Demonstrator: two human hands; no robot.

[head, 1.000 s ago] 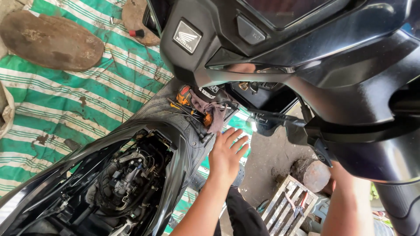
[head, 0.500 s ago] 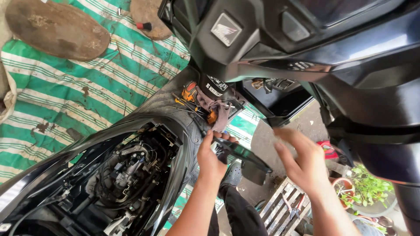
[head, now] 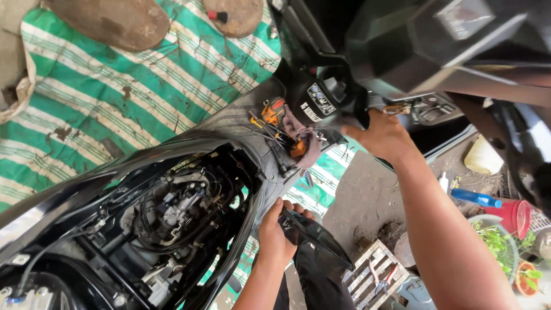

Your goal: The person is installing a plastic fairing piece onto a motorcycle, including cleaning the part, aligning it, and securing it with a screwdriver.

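With our left hand fingers pinching the loose black plastic scooter panel while our right hand grips under the glossy black front cover, the one-handed panel could slip and crack.

Screwdrivers, rag on scooter footboard

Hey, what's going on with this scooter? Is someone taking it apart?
A person is working on a black scooter whose open body shows the engine. The left hand holds a loose black panel beside the footboard. The right hand reaches under the front cover. Screwdrivers and a rag lie on the footboard.
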